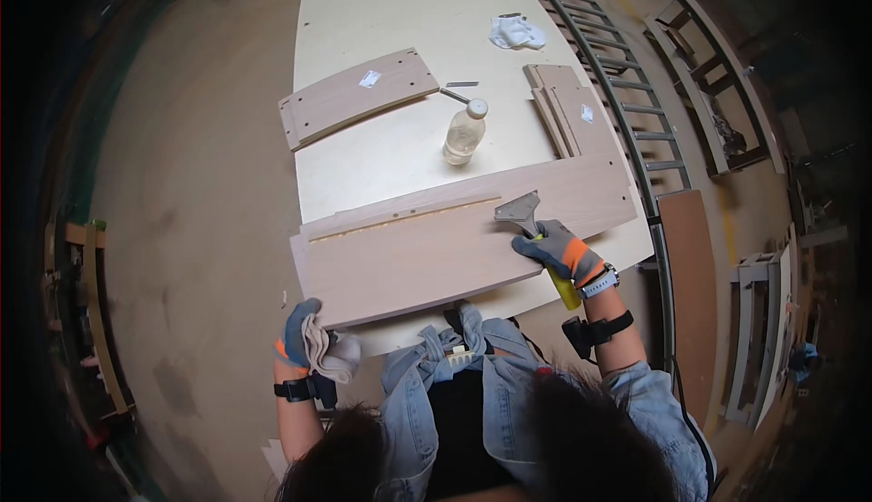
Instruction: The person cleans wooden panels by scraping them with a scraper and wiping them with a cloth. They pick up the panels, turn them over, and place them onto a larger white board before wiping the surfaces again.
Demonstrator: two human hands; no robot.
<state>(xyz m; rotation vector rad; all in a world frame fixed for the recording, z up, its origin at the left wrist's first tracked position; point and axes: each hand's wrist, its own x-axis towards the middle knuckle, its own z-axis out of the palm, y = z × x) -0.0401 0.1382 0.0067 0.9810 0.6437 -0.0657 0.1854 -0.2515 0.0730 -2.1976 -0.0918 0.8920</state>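
Note:
A long pale wooden panel [427, 261] lies across the near part of the white table [391, 11], with a narrow yellowish strip or groove along its upper face. My gloved right hand [561, 249] is closed round the yellow handle of a scraper [520, 211], whose wide metal head is over the panel's right part. At the panel's near left corner, my gloved left hand [298, 329] is closed on a crumpled whitish cloth [334, 352]. The cloth hangs beside the table edge.
A bottle of clear liquid [465, 134] stands beyond the panel. Further left lies another wooden panel [359, 98]; stacked boards [568, 107] are at the right. A white cloth [518, 33] lies at the far right. A roller conveyor [627, 79] runs along the table's right side.

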